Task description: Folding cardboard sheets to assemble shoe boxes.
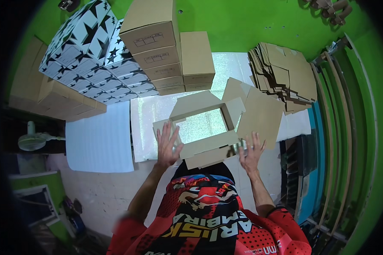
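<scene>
Open Carton Between Two Spread Hands

The carton (209, 143) rests on a pale sheet (144, 142) in front of the person. Its flaps stand outward, and the sheet shows through its frame-like opening. The near flap (208, 158) extends toward the person.

Left hand (169, 146): fingers extended and spread, laid against the carton's left end; nothing is enclosed in the grip.

Right hand (252, 151): fingers extended and spread, at the carton's near right corner. A small shiny item (235, 148) sits on the thumb side; its kind, and whether the thumb bears on it, cannot be told.

Markings: the stacked brown boxes (157, 59), behind the carton to the left, carry black printed grids with small headings on their near faces. The white boxes (89, 55), farther left, bear black stars and line-printed panels, too small to read. The shirt (208, 212) carries large white and yellow lettering, partly lost in folds, with smaller white print near the hem.

Surroundings: a flat board (261, 114) lies just right of the carton. Beyond it stands a pile of flattened cartons (291, 70). A white fan (31, 140) is at far left.
</scene>
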Demonstrator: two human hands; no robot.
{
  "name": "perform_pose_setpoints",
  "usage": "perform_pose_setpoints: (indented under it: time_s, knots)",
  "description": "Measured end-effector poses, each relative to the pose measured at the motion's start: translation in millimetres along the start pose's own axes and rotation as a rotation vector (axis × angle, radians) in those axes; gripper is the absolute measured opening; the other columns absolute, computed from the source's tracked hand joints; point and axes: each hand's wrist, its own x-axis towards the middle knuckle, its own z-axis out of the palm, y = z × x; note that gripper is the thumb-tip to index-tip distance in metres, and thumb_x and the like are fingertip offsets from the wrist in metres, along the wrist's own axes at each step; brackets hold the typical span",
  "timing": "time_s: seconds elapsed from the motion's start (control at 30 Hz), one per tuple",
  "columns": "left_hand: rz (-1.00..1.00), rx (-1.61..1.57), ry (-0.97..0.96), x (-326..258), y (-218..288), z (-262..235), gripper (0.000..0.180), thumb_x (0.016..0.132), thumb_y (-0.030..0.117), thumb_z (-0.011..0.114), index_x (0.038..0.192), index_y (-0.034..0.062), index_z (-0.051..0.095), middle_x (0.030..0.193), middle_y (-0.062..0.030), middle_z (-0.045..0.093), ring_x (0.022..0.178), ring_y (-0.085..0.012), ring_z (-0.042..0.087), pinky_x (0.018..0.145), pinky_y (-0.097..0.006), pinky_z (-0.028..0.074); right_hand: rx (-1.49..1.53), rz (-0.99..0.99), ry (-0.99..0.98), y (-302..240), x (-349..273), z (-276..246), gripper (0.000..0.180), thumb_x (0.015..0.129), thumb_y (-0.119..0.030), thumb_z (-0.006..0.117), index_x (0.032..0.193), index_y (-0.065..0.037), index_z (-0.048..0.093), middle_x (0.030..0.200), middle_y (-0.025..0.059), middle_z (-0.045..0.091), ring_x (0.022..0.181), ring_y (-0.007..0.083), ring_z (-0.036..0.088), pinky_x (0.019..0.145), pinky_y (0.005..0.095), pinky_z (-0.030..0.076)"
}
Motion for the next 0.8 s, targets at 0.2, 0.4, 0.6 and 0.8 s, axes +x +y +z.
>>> perform_pose_setpoints:
  time_s: [0.2,0.4,0.6,0.8]
  knots:
    - [-0.22,-0.35,0.043,1.3,21.4,17.1,0.037,0.093,0.024,0.083,0.121,0.0003,0.077,0.119,-0.0243,0.076,0.103,-0.0309,0.077,0.092,-0.042,0.06,0.567,-0.005,-0.069,-36.5,35.4,0.9,0.033,0.088,0.0,0.08,0.119,-0.011,0.079,0.126,0.0153,0.072,0.106,0.0288,0.074,0.084,0.034,0.061]
    - [-0.914,-1.377,0.118,94.9,34.0,44.7,0.063,0.106,0.064,0.051,0.096,0.0033,0.066,0.083,-0.005,0.068,0.067,-0.0136,0.062,0.062,-0.025,0.048,0.784,-0.505,0.088,-150.2,148.7,-6.3,0.046,0.086,-0.049,0.08,0.113,-0.012,0.077,0.114,0.0118,0.071,0.105,0.0321,0.066,0.091,0.0453,0.051]
    - [-0.78,-2.125,-0.127,99.1,125.2,-14.7,0.064,0.11,0.046,0.051,0.145,-0.0074,0.05,0.149,-0.025,0.055,0.147,-0.0332,0.045,0.119,-0.04,0.04,0.406,-0.697,-0.193,-78.5,187.6,26.8,0.091,0.079,-0.086,0.061,0.151,-0.03,0.058,0.168,0.0141,0.04,0.155,0.0388,0.036,0.123,0.0716,0.018]
    - [-0.411,-0.359,-0.021,41.5,84.4,-24.9,0.048,0.103,0.042,0.067,0.123,0.0001,0.077,0.086,-0.0132,0.08,0.085,-0.0177,0.077,0.086,-0.031,0.059,0.509,-0.257,-0.279,25.6,135.2,29.2,0.026,0.091,-0.016,0.08,0.116,-0.007,0.077,0.118,0.0112,0.073,0.09,0.0263,0.074,0.072,0.038,0.06]
